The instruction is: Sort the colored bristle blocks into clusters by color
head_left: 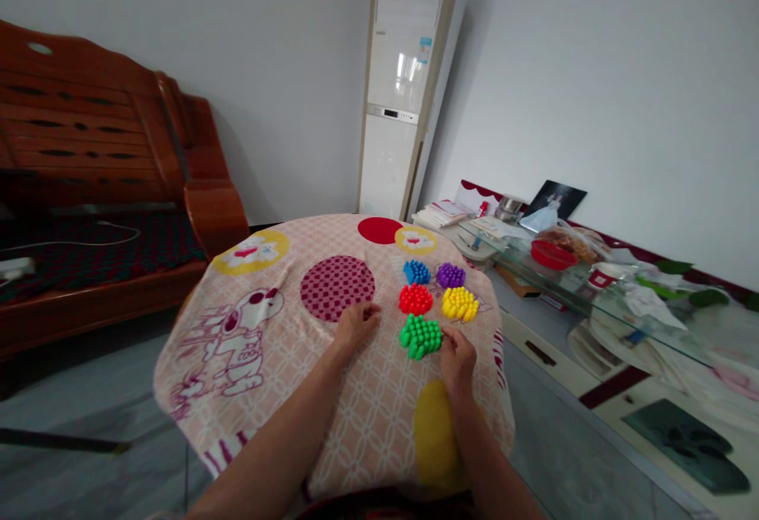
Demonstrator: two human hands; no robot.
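Five tight groups of small, rounded, knobby plastic pieces lie on the cloth-covered table: green pieces (421,336), red pieces (415,299), yellow pieces (460,304), blue pieces (417,272) and purple pieces (451,275). My right hand (458,358) is at the right edge of the green group, thumb and index finger pinched together against it. Whether a piece sits between those fingertips is too small to see. My left hand (358,324) rests on the cloth left of the green and red groups, its fingers loosely bent and apart, holding nothing.
A patterned tablecloth (273,378) covers the round table. On the right stands a glass-topped cabinet (628,307) with a red bowl (553,254), papers and bags. A wooden bench (77,133) is at the left, a tall white air conditioner (394,85) behind.
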